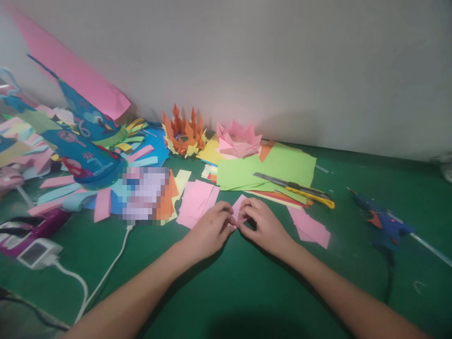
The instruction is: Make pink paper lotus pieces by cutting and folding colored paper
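Observation:
Both my hands meet over a small sheet of pink paper (239, 203) at the middle of the green table. My left hand (214, 226) pinches the paper's near edge between thumb and fingers. From the other side my right hand (262, 224) grips the same paper, its fingertips almost touching the left ones. Part of the sheet is hidden behind the fingers. Beside my left hand lies a stack of pink paper pieces (196, 200). To the right of my right hand are a few more loose pink pieces (310, 227).
Behind my hands lie green paper sheets (243, 172) with a yellow utility knife (310, 193) on top. A pink paper crown (238, 137) and an orange one (185, 129) stand at the back. A blue glue gun (384, 221) rests right; blue cone hats (88, 160) stand left.

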